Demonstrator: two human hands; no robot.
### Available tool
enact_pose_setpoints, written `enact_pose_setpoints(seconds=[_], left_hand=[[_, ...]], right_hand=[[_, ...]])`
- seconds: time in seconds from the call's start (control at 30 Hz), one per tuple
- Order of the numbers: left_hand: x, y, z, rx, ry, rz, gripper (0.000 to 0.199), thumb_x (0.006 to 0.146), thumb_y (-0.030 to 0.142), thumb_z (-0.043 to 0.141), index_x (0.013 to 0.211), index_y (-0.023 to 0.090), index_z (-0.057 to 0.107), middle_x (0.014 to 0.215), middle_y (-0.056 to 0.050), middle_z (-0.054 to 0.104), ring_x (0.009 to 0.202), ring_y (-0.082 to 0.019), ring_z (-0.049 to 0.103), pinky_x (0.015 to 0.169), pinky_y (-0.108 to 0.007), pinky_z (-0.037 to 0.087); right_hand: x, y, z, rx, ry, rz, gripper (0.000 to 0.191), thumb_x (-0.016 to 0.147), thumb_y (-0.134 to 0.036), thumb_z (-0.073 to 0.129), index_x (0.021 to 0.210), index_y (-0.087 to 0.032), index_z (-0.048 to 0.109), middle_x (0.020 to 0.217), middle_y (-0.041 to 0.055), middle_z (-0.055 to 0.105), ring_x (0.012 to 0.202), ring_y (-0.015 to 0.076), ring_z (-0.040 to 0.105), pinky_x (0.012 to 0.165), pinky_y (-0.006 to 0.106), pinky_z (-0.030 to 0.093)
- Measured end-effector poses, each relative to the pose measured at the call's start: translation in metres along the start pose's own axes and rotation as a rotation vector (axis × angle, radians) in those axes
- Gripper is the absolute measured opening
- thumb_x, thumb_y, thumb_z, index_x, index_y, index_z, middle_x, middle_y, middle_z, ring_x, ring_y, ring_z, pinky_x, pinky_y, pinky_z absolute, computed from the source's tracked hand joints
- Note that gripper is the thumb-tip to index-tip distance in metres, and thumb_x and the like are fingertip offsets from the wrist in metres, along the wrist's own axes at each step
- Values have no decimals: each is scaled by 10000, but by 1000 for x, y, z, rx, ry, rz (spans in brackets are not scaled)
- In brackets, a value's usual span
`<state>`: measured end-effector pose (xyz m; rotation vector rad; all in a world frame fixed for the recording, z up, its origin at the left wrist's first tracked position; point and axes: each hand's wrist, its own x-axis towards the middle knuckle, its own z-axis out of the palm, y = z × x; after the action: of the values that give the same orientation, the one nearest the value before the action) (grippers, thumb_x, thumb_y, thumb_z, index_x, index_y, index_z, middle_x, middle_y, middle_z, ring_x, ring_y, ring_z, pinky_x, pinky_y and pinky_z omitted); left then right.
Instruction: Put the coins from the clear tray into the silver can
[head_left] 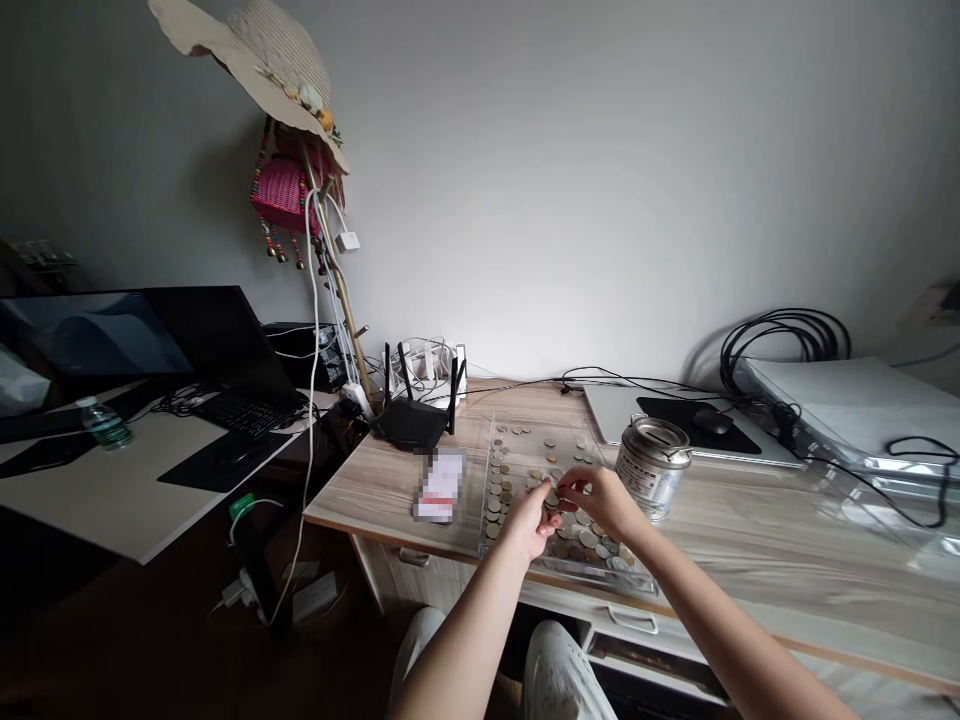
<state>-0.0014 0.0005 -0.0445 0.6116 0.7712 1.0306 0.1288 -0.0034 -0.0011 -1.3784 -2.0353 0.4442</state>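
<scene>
We look down at a wood-grain desk [352, 480], where two bare hands meet over a clear plastic tray [482, 515]. The left hand [534, 522] is half curled, its thumb and fingers closed about a coin [553, 497]; the right hand [600, 497] bends in from the other side, thumb and fingertips drawn nearly together beside that same coin, though at this scale we cannot tell whether they grip it. Beneath and around the hands, loose coins [589, 538] lie across the tray, in rough columns along its left side and crowded near its front edge. Just right of the tray we see an upright metal tin [652, 468] with a slotted lid. To the tray's left lies a pixelated flat object [440, 487], and behind that stands a black router [412, 425] with raised antennas.
</scene>
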Motion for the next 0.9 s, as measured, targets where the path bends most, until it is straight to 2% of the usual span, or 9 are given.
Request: enact_pose_setpoints(seconds=[0.1,0.2,0.3,0.4,0.53,0.7,0.73,0.8,0.9], left_hand=[[0,1,-2,-24,-23,-52,176,696,273,470,754,114,518,638,-72,591,350,-24,339,336,-161,63],[0,1,-3,-21,-41,-47,163,640,155,459,773,99,535,639,-83,598,385,-34,377,347,-153,112],[1,0,-2,6,-35,-19,171,630,115,473,787,104,538,657,-89,612,410,-44,414,362,-151,145],[0,-1,0,34,-49,-5,131,657,142,490,767,102,548,677,-95,621,401,-39,415,358,-156,124],[-3,0,1,76,-55,49,136,665,207,533,722,89,567,657,-95,617,377,-27,392,351,-163,106],[-3,-1,0,87,-106,52,197,623,274,605,685,92,563,621,-80,602,364,-19,370,348,-172,81],[-2,-1,0,83,-111,50,202,622,280,607,684,95,557,610,-76,597,361,-20,368,348,-174,77],[-1,-1,-1,75,-121,51,204,626,284,605,700,103,548,581,-56,580,357,-22,368,348,-175,72],[-1,-1,0,47,-107,63,182,625,265,598,711,118,533,514,-2,523,343,-24,361,344,-176,57]], right_hand=[[9,7,-38,-83,227,43,248,711,-344,488,787,-197,674,733,28,661,650,144,576,593,235,426],[23,22,-86,-265,409,196,259,680,-375,508,794,-219,680,737,32,664,666,170,581,546,248,411],[34,39,-120,-469,308,369,211,625,-330,541,734,-236,695,713,50,661,654,208,576,488,264,376],[39,49,-131,-567,203,440,204,604,-276,535,714,-241,702,740,66,658,661,220,573,483,273,369],[36,48,-128,-606,175,447,207,614,-295,536,729,-244,699,757,65,657,677,226,573,499,282,378],[17,19,-96,-595,487,112,307,737,-363,446,901,-213,657,893,74,642,829,214,559,597,272,408],[12,12,-82,-531,464,45,306,759,-358,422,904,-216,651,896,64,640,808,190,563,603,257,411],[4,1,-51,-372,273,-35,304,766,-369,425,914,-219,644,876,52,643,730,155,572,590,235,416],[-3,-4,-7,-177,19,-47,326,750,-384,458,946,-197,641,814,53,653,679,152,579,595,236,425]])
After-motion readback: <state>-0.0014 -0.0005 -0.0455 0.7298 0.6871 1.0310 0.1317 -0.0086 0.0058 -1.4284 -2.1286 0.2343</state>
